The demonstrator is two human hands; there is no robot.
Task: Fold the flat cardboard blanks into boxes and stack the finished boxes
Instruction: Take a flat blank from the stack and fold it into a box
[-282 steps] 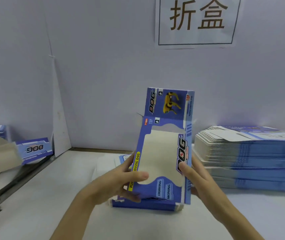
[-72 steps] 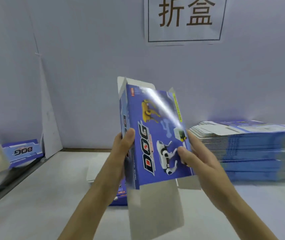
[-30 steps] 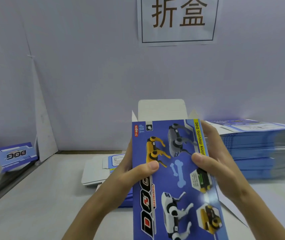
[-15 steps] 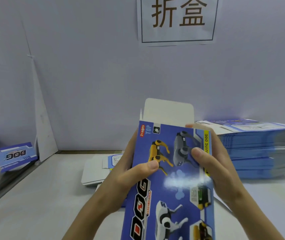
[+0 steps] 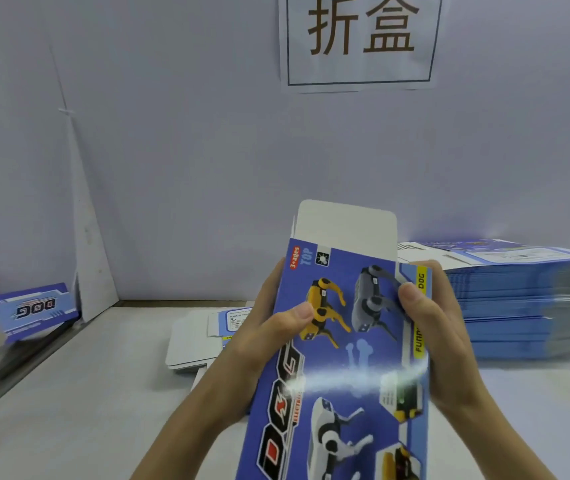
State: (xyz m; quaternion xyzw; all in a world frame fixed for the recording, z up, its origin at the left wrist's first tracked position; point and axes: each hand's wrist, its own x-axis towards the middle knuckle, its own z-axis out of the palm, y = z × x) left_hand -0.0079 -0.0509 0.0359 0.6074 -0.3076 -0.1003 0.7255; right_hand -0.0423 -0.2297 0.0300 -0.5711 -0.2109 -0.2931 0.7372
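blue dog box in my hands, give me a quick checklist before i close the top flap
1. Left hand grips the box, thumb on the printed front: ok.
2. Right hand holds the right edge: ok.
3. Top flap stands up, unfolded, nothing on it: ok.
4. Side flaps folded in: cannot tell; the left side flap shows only as a sliver.
5. Bottom end closed: cannot tell, it runs out of the picture.
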